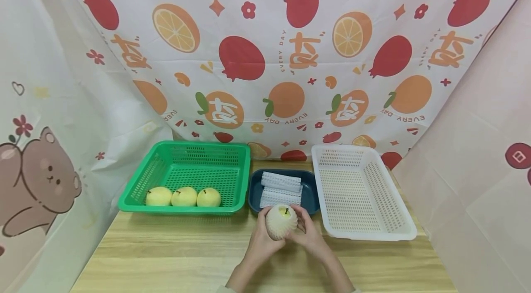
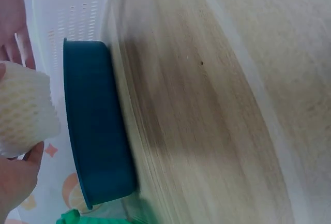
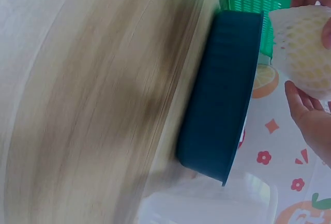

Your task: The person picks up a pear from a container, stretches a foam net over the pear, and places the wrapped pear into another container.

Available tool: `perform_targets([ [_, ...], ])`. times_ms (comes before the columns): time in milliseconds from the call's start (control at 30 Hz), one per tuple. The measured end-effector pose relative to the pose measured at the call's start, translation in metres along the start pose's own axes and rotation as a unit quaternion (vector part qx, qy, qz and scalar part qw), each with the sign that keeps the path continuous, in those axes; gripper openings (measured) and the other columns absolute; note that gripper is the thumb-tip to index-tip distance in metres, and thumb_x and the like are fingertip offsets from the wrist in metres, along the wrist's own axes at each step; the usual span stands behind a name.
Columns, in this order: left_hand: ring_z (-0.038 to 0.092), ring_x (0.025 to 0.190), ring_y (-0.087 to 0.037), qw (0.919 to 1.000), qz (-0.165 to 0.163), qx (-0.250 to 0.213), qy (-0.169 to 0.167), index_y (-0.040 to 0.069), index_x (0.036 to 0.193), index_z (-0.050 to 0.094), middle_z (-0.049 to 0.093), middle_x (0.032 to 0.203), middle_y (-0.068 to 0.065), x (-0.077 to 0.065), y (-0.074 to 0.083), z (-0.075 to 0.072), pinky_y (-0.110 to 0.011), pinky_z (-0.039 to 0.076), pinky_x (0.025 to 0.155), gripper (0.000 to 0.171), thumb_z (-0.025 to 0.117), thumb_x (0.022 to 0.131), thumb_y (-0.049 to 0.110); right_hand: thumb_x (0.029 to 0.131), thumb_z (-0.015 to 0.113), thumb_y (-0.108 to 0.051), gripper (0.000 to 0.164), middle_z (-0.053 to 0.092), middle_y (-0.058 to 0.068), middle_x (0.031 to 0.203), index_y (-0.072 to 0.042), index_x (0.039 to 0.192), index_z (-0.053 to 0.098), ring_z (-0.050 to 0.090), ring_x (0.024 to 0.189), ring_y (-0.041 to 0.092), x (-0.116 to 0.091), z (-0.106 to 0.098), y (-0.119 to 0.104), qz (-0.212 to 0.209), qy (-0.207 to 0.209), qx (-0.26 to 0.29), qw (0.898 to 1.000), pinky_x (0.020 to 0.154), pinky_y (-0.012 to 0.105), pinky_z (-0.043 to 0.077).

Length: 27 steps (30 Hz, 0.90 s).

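Observation:
A pale yellow pear in a white foam net sleeve [image 1: 282,223] is held between both hands in front of the dark blue tray [image 1: 310,194], its dark stem upward. My left hand [image 1: 262,237] grips it from the left, and my right hand [image 1: 310,235] holds its right side with the thumb near the base. The left wrist view has the netted pear [image 2: 26,109] at its left edge, above table height. Fingers of the right hand [image 3: 313,125] lie against the sleeve in the right wrist view. Flat foam net sleeves [image 1: 282,182] lie in the tray.
A green basket [image 1: 199,146] at the left holds three yellow pears [image 1: 184,196] along its front side. To the right of the tray stands a white basket [image 1: 350,191]. All rest on a wood-grain table [image 1: 186,256], with a fruit-print curtain [image 1: 265,99] behind.

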<state>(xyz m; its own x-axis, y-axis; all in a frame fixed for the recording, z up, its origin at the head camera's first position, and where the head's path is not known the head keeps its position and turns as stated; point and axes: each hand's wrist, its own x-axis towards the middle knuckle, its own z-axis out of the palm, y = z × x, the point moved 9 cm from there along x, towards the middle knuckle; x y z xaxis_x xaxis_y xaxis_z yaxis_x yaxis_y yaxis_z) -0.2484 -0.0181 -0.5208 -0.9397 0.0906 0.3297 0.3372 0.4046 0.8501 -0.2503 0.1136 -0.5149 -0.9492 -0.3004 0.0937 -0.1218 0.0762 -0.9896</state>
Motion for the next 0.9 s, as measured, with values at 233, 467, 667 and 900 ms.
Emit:
perform_targets([
  [233,0.05,0.102,-0.023,0.9976,-0.008,0.055,0.043,0.005,0.125,0.043,0.049,0.113,-0.008,0.002,0.013,-0.001,-0.044,0.044,0.083,0.082,0.083,0.057,0.026,0.081,0.071,-0.016,0.084,0.022,0.026,0.142,-0.002,0.143,0.015,0.025,0.128,0.037,0.001,0.001,0.011,0.041,0.016,-0.012,0.999,0.101,0.049,0.025],
  [467,0.05,0.095,-0.026,0.9902,0.018,0.131,0.046,0.0,0.121,0.043,0.047,0.106,-0.013,-0.001,0.023,0.009,-0.042,0.046,0.079,0.081,0.084,0.057,0.028,0.076,0.074,-0.022,0.096,0.029,0.028,0.135,-0.001,0.144,0.008,0.038,0.114,0.032,0.002,-0.002,0.017,0.074,0.053,-0.037,0.995,0.092,0.041,0.034],
  [667,0.047,0.102,-0.025,0.9969,-0.035,-0.027,-0.065,0.002,0.132,0.036,0.043,0.116,-0.012,-0.005,0.011,0.017,-0.041,0.045,0.082,0.084,0.081,0.068,0.034,0.085,0.065,-0.021,0.083,0.029,0.027,0.134,0.003,0.142,0.008,0.038,0.114,0.034,-0.002,-0.006,0.025,0.091,0.043,0.006,0.995,0.089,0.04,0.038],
  [900,0.047,0.107,-0.031,0.9658,-0.133,-0.189,-0.118,-0.001,0.137,0.025,0.041,0.126,-0.024,-0.008,-0.005,0.025,-0.038,0.044,0.082,0.083,0.077,0.075,0.017,0.089,0.059,-0.025,0.068,0.039,0.023,0.127,0.008,0.135,0.021,0.041,0.113,0.03,-0.001,-0.003,0.028,0.103,0.014,0.028,0.994,0.091,0.038,0.037],
])
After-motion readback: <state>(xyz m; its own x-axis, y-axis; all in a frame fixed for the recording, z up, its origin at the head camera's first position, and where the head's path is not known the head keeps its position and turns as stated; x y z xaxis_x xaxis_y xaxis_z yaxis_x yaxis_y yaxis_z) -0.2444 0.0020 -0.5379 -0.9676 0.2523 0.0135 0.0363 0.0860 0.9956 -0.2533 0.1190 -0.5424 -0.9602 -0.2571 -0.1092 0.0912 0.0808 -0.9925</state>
